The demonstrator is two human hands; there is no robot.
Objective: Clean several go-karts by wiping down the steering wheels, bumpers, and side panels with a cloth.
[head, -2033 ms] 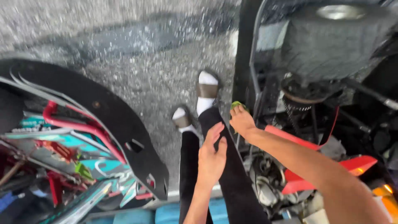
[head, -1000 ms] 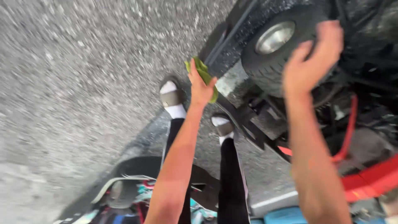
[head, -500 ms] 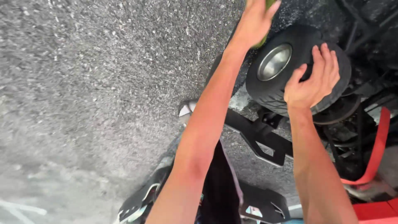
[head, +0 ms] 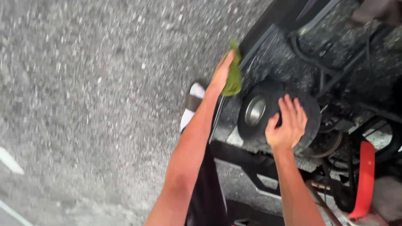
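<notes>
My left hand [head: 220, 76] is stretched forward and grips a crumpled green cloth [head: 233, 75], which hangs just above and left of a small black tyre. That tyre [head: 307, 111] has a shiny metal hub [head: 254, 111] and belongs to a stripped vehicle frame lying on the asphalt. My right hand [head: 287, 124] rests flat on the tyre's tread, fingers spread, holding nothing. Both forearms reach up from the bottom of the view.
Black frame tubes and cables [head: 318, 62] run behind the tyre. A black bracket [head: 251, 167] lies below it and a red panel [head: 363, 180] stands at the lower right. My foot in a white sock and sandal [head: 193, 102] stands on the grey asphalt [head: 92, 104].
The view has shifted, so the tyre now sits lower and looks smaller. My left hand came down from the top edge with the cloth. My right hand stays on the tyre.
</notes>
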